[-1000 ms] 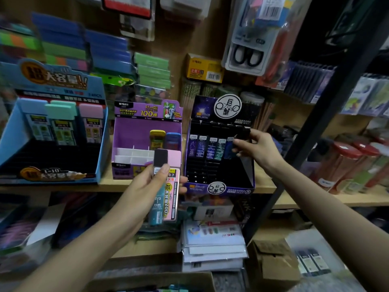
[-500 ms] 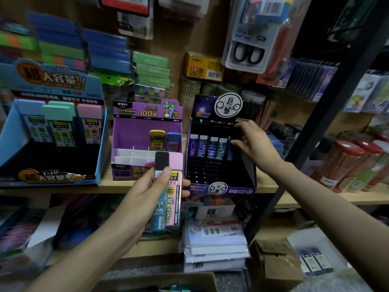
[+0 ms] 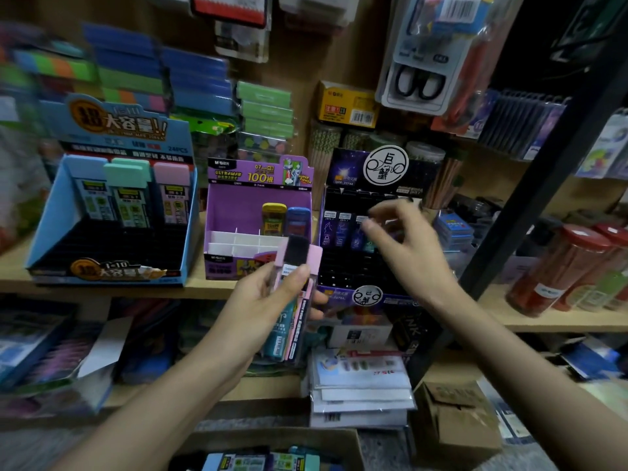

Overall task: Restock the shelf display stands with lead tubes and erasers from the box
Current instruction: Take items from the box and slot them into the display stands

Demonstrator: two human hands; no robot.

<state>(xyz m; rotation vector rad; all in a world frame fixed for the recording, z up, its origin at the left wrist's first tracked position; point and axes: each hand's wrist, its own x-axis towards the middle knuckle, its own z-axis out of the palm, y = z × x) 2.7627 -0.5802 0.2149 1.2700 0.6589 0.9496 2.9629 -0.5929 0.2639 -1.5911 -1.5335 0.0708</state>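
Standing beside this person, what matters is the short gap between the two hands. The left hand grips a small bundle of lead tubes, thumb pressed across the front. A teal tube with a black cap sits foremost and a pink one lies against it on the right. The bundle stands nearly upright, caps up, with its long axis running top to bottom and leaning slightly. It is held out in front of the shelf, level with the seam between the purple stand and the dark display stand. The right hand hovers in front of the dark stand's upper row of tubes. It is blurred, but its fingers look loosely spread and it seems to hold nothing. From that free hand the bundle lies just to the left and a little lower, caps toward it, so I would expect it to pinch the next tube by the cap end. It is also plainly the nearer hand to the dark stand's empty slots, which lie just below it. More stock waits in the box at the bottom edge, well below both hands.
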